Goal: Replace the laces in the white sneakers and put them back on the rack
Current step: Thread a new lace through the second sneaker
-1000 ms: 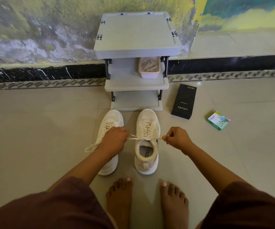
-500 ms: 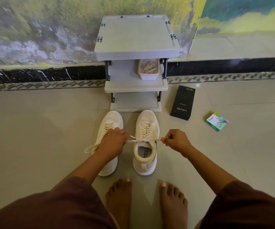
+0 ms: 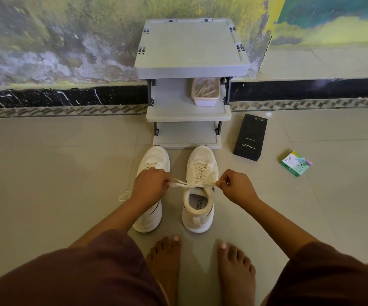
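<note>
Little has moved since half a second ago: both hands hold their places and the lace (image 3: 189, 184) stays stretched between them, only a touch slacker near the middle. Pale glossy tiles make up the floor (image 3: 46, 173), which meets a mottled green-grey wall (image 3: 57, 40) above a black skirting band (image 3: 46, 97). A grey three-shelf rack (image 3: 189, 47) stands against that wall, with a small pinkish container (image 3: 205, 91) by the right edge of its middle shelf. On the floor to the right of the rack lies a black box (image 3: 250, 138), and further right a small green box (image 3: 296, 163). The two white sneakers stand side by side on the tiles, toes just short of the front edge of the rack's bottom shelf. The left hand (image 3: 151, 186) hovers over the left sneaker (image 3: 154, 156), fingers curled into a fist around one end of the lace. The right hand (image 3: 237, 187) pinches the other end between thumb and fingertips, just beside the right sneaker (image 3: 198, 215). The lace crosses that shoe's open collar, its eyelets below already threaded. A loose lace end (image 3: 124, 196) trails from the left sneaker onto the floor. Two bare feet (image 3: 165, 261) stand behind the heels.
</note>
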A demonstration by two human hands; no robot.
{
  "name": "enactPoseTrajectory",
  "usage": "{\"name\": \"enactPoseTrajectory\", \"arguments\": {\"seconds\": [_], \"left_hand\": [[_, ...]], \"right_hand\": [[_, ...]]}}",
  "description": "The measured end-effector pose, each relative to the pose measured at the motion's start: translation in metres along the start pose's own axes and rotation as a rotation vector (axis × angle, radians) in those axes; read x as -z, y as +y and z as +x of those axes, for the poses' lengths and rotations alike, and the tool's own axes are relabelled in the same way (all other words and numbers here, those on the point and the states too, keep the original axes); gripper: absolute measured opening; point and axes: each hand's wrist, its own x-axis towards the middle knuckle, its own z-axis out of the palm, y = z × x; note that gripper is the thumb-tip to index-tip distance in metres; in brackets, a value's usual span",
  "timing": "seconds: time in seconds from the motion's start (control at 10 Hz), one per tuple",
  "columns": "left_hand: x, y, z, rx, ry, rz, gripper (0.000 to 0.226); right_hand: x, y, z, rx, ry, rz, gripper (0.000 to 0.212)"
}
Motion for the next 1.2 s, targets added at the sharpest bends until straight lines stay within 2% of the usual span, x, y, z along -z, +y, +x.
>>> {"name": "enactPoseTrajectory", "arguments": {"seconds": [0.1, 0.2, 0.3, 0.4, 0.5, 0.6, 0.9, 1.1, 1.2], "left_hand": [[0.017, -0.008, -0.004, 0.114, 0.003, -0.056, 0.019], [0.032, -0.020, -0.014, 0.143, -0.125, -0.048, 0.017], [0.034, -0.027, -0.034, 0.090, -0.384, -0.019, 0.034], [0.024, -0.023, -0.051, 0.079, -0.557, 0.102, 0.062], [0.020, -0.015, -0.060, 0.086, -0.530, 0.184, 0.059], [0.016, -0.013, -0.056, -0.077, -0.554, 0.362, 0.047], [0.045, 0.038, -0.047, -0.034, -0.461, 0.235, 0.047], [0.099, 0.061, -0.046, -0.097, -0.348, 0.215, 0.047], [0.132, 0.074, -0.050, -0.153, -0.279, 0.206, 0.048]], "right_hand": [[0.002, -0.011, -0.019, 0.193, 0.132, 0.047, 0.035], [0.001, -0.022, -0.036, 0.446, 0.082, -0.037, 0.030], [-0.015, -0.031, -0.051, 0.535, -0.167, -0.198, 0.048], [-0.036, -0.030, -0.056, 0.594, -0.239, -0.476, 0.075], [-0.044, -0.030, -0.052, 0.572, -0.209, -0.564, 0.058], [-0.044, -0.034, -0.047, 0.544, -0.230, -0.568, 0.051], [-0.009, -0.055, -0.060, 0.632, -0.254, -0.583, 0.036], [0.054, -0.078, -0.080, 0.656, -0.186, -0.506, 0.043], [0.090, -0.090, -0.095, 0.692, -0.112, -0.477, 0.038]]}}
